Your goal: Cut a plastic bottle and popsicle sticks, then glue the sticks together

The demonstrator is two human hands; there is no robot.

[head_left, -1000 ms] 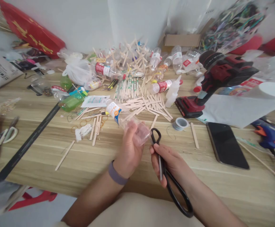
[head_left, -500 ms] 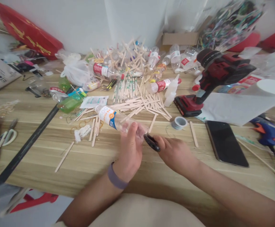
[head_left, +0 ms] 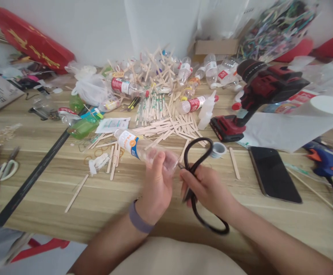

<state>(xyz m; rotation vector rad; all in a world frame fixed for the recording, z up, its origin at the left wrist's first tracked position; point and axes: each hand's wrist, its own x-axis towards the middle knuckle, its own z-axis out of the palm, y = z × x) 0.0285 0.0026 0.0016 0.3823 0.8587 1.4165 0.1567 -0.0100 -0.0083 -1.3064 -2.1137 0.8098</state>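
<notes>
A clear plastic bottle [head_left: 130, 143] with an orange, white and blue label lies tilted in my left hand [head_left: 156, 183], its neck toward the upper left and its base toward the right. My left thumb presses on its side near the base. My right hand [head_left: 209, 189] is closed round the middle of black-handled scissors [head_left: 198, 156]. The two handle loops spread apart, one above the hand and one below. The scissors' tip is at the bottle's base; whether it pierces the plastic cannot be made out.
Wooden sticks [head_left: 166, 128] and plastic bottles pile up beyond my hands. At right are a tape roll [head_left: 218, 150], a phone [head_left: 274, 173], a red drill [head_left: 269, 84] and a blue glue gun [head_left: 324, 156]. White-handled scissors [head_left: 10, 169] lie left, near another person's sleeve.
The scissors have turned in my right hand and both loops now show, spread apart. My left hand still holds the bottle in nearly the same place.
</notes>
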